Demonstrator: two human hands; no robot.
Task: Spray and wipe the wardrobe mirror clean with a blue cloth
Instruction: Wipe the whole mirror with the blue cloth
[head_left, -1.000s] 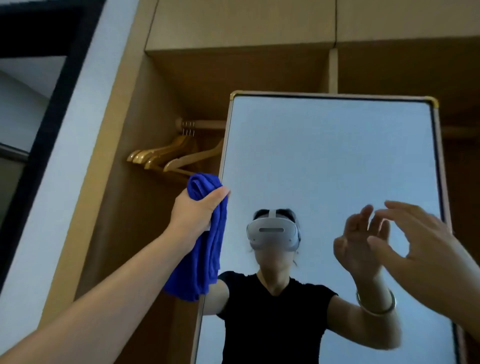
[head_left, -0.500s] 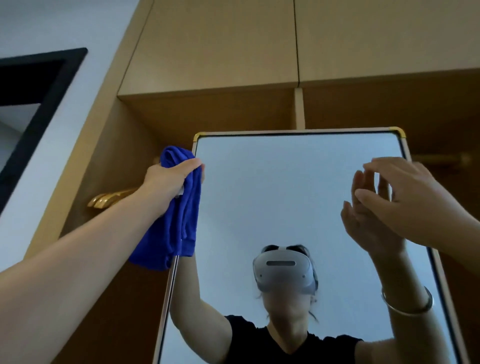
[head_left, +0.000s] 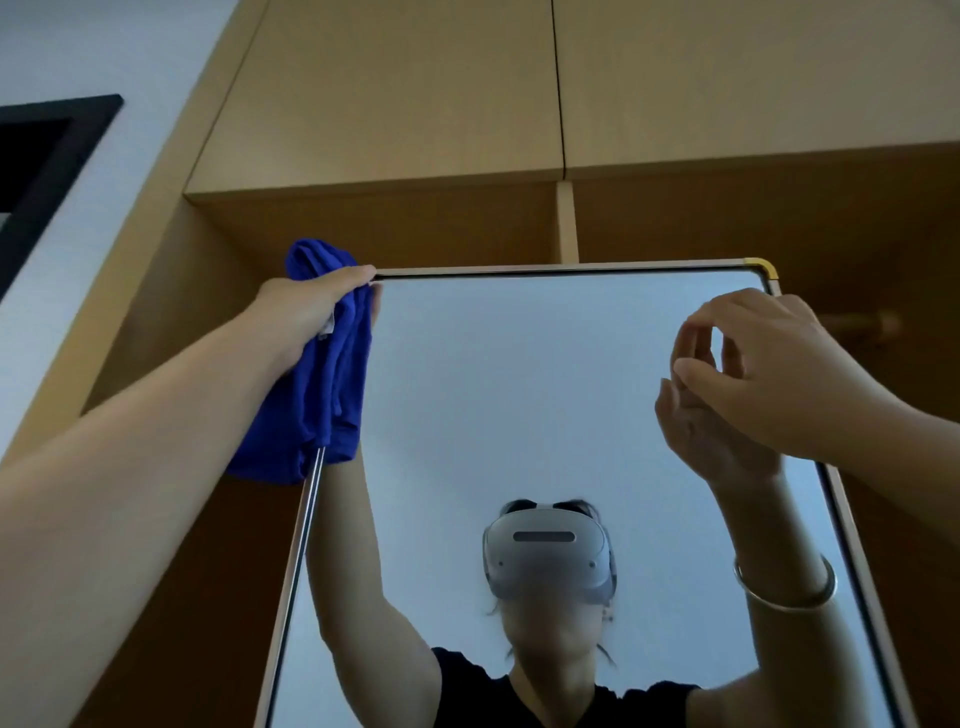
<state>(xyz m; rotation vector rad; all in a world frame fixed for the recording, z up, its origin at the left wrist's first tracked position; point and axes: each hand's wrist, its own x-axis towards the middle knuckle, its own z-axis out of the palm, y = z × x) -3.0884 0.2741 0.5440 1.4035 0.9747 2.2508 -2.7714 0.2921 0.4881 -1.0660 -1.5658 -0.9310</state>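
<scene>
Head view: my left hand (head_left: 306, 312), left of centre in the frame, grips a bunched blue cloth (head_left: 317, 384) against the upper left corner of the wardrobe mirror (head_left: 519, 395). The fingers are curled round the fabric, the thumb lying along the mirror's top rail. The cloth hangs down over the left edge of the frame, its lower folds draped outside the glass. I judge it is held high at this corner because a wipe that begins at the top can work downward without crossing cleaned glass.

At the right of the frame, my right hand (head_left: 779, 374) hovers in front of the glass near the upper right corner, holding nothing, its fingers loosely curled and parted. Whether it touches the mirror I cannot tell. It looks placed to steady the panel while the other hand rubs.

No spray bottle is in view, so I take the spraying to be done or set aside, and the wiping to be barely begun. The glass fills the centre and lower frame and reflects both raised arms and a bracelet (head_left: 784, 587) on one wrist. Above, wooden cabinet doors (head_left: 415, 88) fill the upper frame.
</scene>
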